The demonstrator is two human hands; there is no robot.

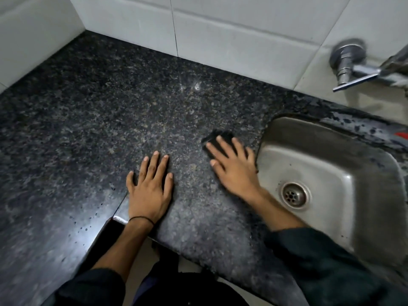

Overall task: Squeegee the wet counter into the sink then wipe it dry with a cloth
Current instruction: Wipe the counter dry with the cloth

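The dark speckled granite counter (136, 102) fills most of the view. My left hand (150, 186) lies flat on it near the front edge, fingers spread, holding nothing. My right hand (234, 166) presses flat on a dark cloth (217, 136), which shows only past my fingertips, just left of the sink. The steel sink (326, 155) with its round drain (294, 194) sits at the right. I see no squeegee.
White wall tiles (220, 34) back the counter. A chrome tap (353, 62) sticks out of the wall above the sink. Water drops lie on the counter at the lower left (88, 221) and behind the sink (353, 122). A red object (403, 135) peeks in at the right edge.
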